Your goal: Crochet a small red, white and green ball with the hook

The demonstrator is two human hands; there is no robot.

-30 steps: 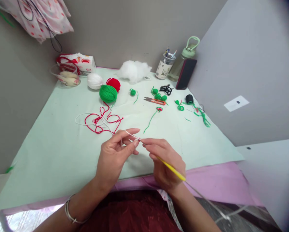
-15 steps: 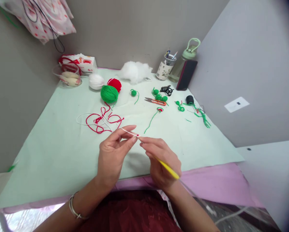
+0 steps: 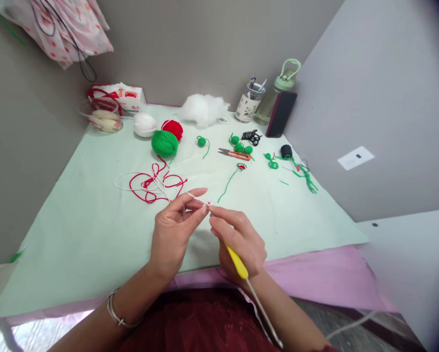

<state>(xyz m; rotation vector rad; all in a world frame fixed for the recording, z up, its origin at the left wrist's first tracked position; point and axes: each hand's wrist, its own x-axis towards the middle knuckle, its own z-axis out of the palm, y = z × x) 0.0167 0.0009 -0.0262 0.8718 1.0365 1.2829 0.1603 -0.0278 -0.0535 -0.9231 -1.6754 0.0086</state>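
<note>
My left hand pinches a tiny red-and-white crochet piece, mostly hidden by the fingertips. White yarn runs from it over my left index finger. Closed around a crochet hook with a yellow grip, my right hand meets the left at the fingertips. The hook's working tip is hidden at the piece, and its metal other end slants down toward my lap. Just beyond my left hand lie loose loops of red yarn and white yarn. A small red, white and green crocheted piece with a green tail lies further right.
Behind sit balls of green yarn, red yarn and white yarn, plus white stuffing. Orange-handled snips, a black hair claw, a phone, a bottle and a pen cup stand or lie right.
My right hand has turned and shifted slightly left, swinging the hook's yellow grip left and its rear end downward. My left hand keeps its pinch on the small piece.
</note>
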